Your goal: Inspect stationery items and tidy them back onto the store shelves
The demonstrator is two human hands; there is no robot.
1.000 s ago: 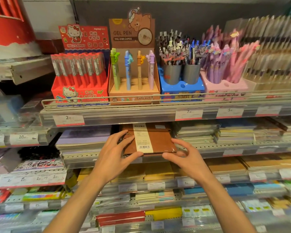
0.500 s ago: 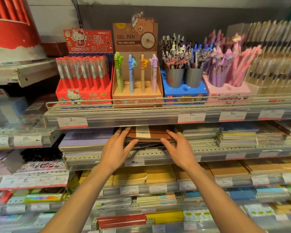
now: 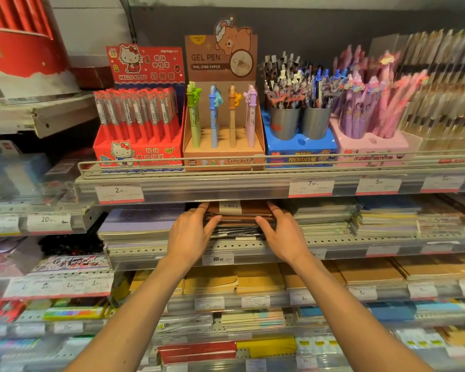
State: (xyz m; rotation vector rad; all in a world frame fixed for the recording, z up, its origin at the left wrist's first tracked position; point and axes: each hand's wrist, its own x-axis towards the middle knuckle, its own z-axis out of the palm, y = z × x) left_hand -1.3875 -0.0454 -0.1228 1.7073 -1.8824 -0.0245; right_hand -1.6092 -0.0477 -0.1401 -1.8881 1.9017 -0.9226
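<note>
Brown-covered, the notebook (image 3: 239, 214) lies flat on top of a stack in the second shelf (image 3: 253, 244) from the top, tucked under the price rail of the shelf above, with a white label strip across its cover. From the head view, the left hand (image 3: 191, 234) rests against the notebook's left edge, fingers stretched forward and close together, thumb spread out toward the stack's front. The right hand (image 3: 282, 234) mirrors it on the right edge, fingers straight and together, thumb angled inward against the front of the stack. Neither hand curls round the notebook; both press its sides with flat fingers. Beneath the notebook the stack holds darker covers. To the left sits a pile of purple notebooks (image 3: 140, 224), to the right piles of pale exercise books (image 3: 322, 218). A price tag (image 3: 217, 259) is fixed on the shelf edge between the two wrists. On the top shelf stand a red Hello Kitty pen box (image 3: 137, 146), a tan gel pen display (image 3: 223, 146) with four pens upright, two grey metal cups (image 3: 300, 123) of pens in a blue tray, and a pink tray (image 3: 371, 143) of purple and pink pens. Lower shelves hold tan, yellow and red notebooks, blurred toward the edges.
</note>
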